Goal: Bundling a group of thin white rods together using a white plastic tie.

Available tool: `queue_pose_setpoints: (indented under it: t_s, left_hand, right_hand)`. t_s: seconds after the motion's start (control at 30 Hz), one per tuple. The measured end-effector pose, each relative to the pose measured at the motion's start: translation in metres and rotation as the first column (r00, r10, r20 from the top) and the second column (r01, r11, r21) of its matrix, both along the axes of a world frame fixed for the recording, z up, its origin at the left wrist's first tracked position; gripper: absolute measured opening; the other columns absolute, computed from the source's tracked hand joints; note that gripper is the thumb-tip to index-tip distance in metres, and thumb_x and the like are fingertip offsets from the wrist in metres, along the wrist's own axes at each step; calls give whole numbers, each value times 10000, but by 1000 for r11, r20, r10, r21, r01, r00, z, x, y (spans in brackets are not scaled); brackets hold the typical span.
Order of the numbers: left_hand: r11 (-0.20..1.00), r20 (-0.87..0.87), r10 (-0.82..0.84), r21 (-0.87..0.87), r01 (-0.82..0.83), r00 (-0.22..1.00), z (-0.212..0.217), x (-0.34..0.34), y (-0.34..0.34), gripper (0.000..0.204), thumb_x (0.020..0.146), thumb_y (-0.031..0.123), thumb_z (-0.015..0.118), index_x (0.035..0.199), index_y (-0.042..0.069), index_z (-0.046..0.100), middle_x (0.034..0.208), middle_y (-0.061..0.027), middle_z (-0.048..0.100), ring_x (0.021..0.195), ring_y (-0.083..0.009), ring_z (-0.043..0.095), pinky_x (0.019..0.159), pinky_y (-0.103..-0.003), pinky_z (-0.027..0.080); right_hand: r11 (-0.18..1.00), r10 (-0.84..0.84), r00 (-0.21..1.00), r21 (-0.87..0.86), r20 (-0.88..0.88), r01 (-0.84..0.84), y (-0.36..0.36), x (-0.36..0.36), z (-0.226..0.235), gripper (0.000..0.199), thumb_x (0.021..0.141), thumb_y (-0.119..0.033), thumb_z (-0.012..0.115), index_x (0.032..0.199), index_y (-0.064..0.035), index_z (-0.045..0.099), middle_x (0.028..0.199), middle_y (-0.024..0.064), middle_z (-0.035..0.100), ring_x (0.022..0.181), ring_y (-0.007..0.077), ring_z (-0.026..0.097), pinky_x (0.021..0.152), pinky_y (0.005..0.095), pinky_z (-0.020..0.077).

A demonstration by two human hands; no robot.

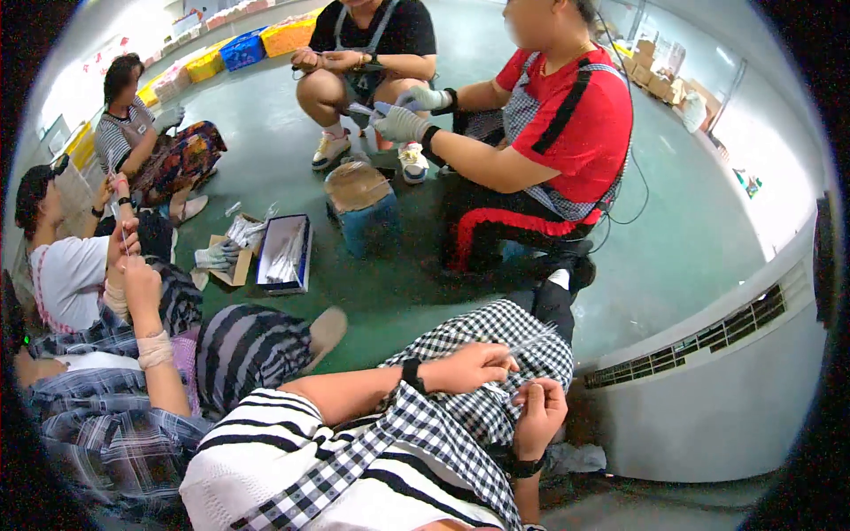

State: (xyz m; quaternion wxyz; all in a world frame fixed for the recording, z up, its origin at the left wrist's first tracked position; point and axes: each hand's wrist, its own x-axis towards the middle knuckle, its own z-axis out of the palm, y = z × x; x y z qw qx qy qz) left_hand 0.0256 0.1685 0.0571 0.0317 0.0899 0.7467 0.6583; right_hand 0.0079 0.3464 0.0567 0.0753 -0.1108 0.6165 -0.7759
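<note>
Above my lap, which a black-and-white checked apron covers, my left hand is closed in a pinch. A thin, whitish, see-through bundle of strands sticks out beyond its fingertips, fanning toward the upper right; its exact kind is unclear. Close by on the right, my right hand is closed with thumb against fingers, just below the strands. What it holds, if anything, is too small to make out. Both wrists wear dark bands.
An open box of thin whitish pieces stands on the green floor beside a cardboard box with gloves. Beyond is a blue bin with a brown top. Several people sit around, one in red wearing gloves. A white vented unit stands right.
</note>
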Motion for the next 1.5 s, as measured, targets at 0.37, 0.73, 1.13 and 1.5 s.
queue_pose_setpoints:
  t_s: [0.37, 0.73, 1.13, 1.5]
  left_hand:
    - [995, 57, -75, 72, 71, 996, 3, -5, 1, 117, 865, 133, 524, 887, 18, 519, 684, -17, 557, 634, -87, 542, 580, -247, 431]
    - [952, -150, 135, -254, -170, 979, 27, -9, -22, 95, 786, 99, 580, 805, 6, 591, 710, -152, 590, 644, -241, 592, 595, -329, 459]
    - [665, 496, 38, 635, -393, 867, 7, -9, -6, 267, 842, 111, 596, 1069, -11, 526, 853, -57, 561, 537, -28, 423, 405, -133, 268]
    - [795, 493, 201, 423, -435, 846, -1, -8, 3, 185, 822, 120, 650, 928, -29, 623, 645, -13, 575, 461, -22, 411, 413, -151, 265]
  right_hand:
    - [965, -146, 972, 190, -186, 181, 11, -18, 2, 58, 748, 67, 609, 753, 15, 582, 707, 53, 584, 619, 132, 561, 578, 219, 431]
    - [805, 163, 837, 561, -522, 193, 24, -27, 3, 79, 684, 28, 662, 733, -11, 614, 680, 89, 603, 606, 189, 555, 570, 268, 430]
    - [922, -191, 964, 303, -183, 240, 5, -18, -19, 43, 711, 11, 645, 741, -8, 622, 670, 43, 570, 596, 96, 531, 565, 216, 424]
    - [903, -108, 911, 344, -399, 257, -1, -9, -14, 83, 690, 36, 647, 743, -22, 620, 649, 58, 552, 557, 139, 525, 523, 242, 420]
